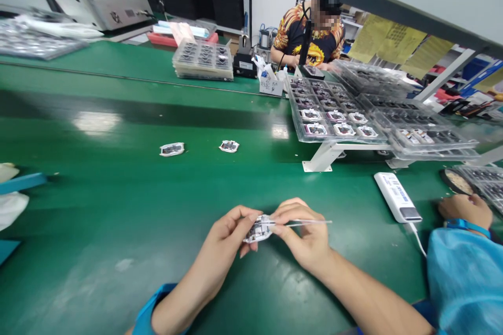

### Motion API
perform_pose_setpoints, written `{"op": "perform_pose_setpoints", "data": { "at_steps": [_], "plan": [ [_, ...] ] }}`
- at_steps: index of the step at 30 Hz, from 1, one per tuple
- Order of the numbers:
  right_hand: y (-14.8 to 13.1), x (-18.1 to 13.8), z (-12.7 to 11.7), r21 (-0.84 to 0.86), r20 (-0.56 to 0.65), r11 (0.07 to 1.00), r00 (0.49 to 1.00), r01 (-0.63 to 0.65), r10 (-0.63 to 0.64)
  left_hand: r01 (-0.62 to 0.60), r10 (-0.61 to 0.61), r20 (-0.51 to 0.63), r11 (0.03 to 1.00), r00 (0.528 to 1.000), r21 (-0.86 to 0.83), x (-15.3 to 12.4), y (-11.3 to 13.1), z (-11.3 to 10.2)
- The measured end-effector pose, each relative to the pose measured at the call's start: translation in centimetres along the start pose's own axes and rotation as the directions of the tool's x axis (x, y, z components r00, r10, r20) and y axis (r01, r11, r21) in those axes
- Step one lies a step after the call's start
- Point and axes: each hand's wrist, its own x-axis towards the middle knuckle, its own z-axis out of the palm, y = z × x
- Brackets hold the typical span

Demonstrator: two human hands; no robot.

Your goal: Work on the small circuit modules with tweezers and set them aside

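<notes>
Glossy green worktop (98, 188) spreads under two hands. Fingers of the left hand (226, 235) pinch a small white-rimmed electronic part (256, 233) at near centre; the right hand (308, 238) grips slim tweezers (320, 222) at the part's right edge. Beyond lie two similar parts (229, 146), apart. Rightward stand a raised clear tray (310, 139) and a white device (396, 198); a co-worker (288, 36) is across.

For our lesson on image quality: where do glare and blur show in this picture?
Head view: glare patches on the green table; head view: clear plastic at upper left looks smeared; head view: fine detail on the white-framed part in the left hand is soft.
</notes>
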Motion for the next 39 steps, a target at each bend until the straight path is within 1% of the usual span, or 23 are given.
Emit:
{"op": "perform_pose_setpoints", "data": {
  "at_steps": [2, 4, 7, 10, 13, 17, 20, 24, 27, 29, 30, 33, 35, 37, 39],
  "plan": [
    [-0.3, 0.1, -0.2, -0.065, 0.028, 0.987, 0.989, 0.146, -0.145, 0.021, -0.021, -0.012, 1.0, 1.0, 0.011, 0.0, 0.2, 0.0],
    [-0.5, 0.3, -0.4, -0.096, 0.059, 0.972, 0.976, 0.214, -0.209, 0.05, -0.05, -0.018, 0.999, 0.999, 0.015, 0.0, 0.4, 0.0],
    [-0.6, 0.5, -0.4, -0.11, 0.085, 0.968, 0.973, 0.225, -0.217, 0.08, -0.08, -0.016, 0.997, 0.997, 0.006, -0.3, 0.7, 0.2],
    [-0.4, 0.5, -0.3, -0.088, 0.073, 0.975, 0.978, 0.202, -0.196, 0.074, -0.075, -0.028, 0.997, 0.997, -0.023, -0.5, 0.7, 0.3],
    [-0.2, 0.2, -0.1, -0.051, 0.028, 0.991, 0.992, 0.125, -0.124, 0.069, -0.071, -0.027, 0.996, 0.997, -0.059, -0.4, 0.7, 0.3],
    [0.3, -0.2, 0.1, -0.016, -0.019, 0.999, 0.999, -0.042, 0.042, 0.073, -0.073, 0.006, 0.994, 0.997, -0.081, -0.3, 0.8, 0.4],
    [0.5, -0.4, 0.3, 0.024, -0.039, 0.99, 0.99, -0.136, 0.137, 0.065, -0.064, 0.018, 0.995, 0.998, -0.075, -0.4, 0.9, 0.5],
    [0.6, -0.4, 0.5, 0.134, -0.045, 0.957, 0.963, -0.259, 0.267, 0.052, -0.05, 0.028, 0.996, 0.998, -0.068, -0.7, 0.8, 0.6],
    [0.5, -0.4, 0.5, 0.193, -0.029, 0.931, 0.947, -0.309, 0.32, 0.058, -0.056, 0.034, 0.996, 0.998, -0.07, -0.7, 0.7, 0.6],
    [0.4, -0.3, 0.5, 0.176, -0.021, 0.944, 0.957, -0.281, 0.289, 0.067, -0.065, 0.037, 0.995, 0.997, -0.068, -0.6, 0.7, 0.6],
    [0.4, -0.3, 0.4, 0.147, -0.017, 0.96, 0.97, -0.238, 0.243, 0.073, -0.071, 0.036, 0.995, 0.997, -0.065, -0.5, 0.7, 0.6],
    [-0.1, -0.1, 0.1, 0.036, 0.021, 0.999, 0.999, -0.03, 0.029, 0.091, -0.091, 0.017, 0.994, 0.996, -0.052, -0.4, 0.7, 0.4],
    [-0.4, 0.1, -0.1, -0.011, 0.059, 0.995, 0.994, 0.095, -0.094, 0.106, -0.106, 0.007, 0.993, 0.994, -0.047, -0.4, 0.8, 0.3],
    [-0.5, 0.2, -0.2, -0.037, 0.086, 0.988, 0.985, 0.153, -0.149, 0.119, -0.119, 0.007, 0.992, 0.993, -0.043, -0.3, 0.8, 0.3],
    [-0.5, 0.2, -0.3, -0.056, 0.097, 0.986, 0.984, 0.159, -0.153, 0.125, -0.125, 0.005, 0.991, 0.992, -0.039, -0.4, 0.8, 0.3]
  ]
}}
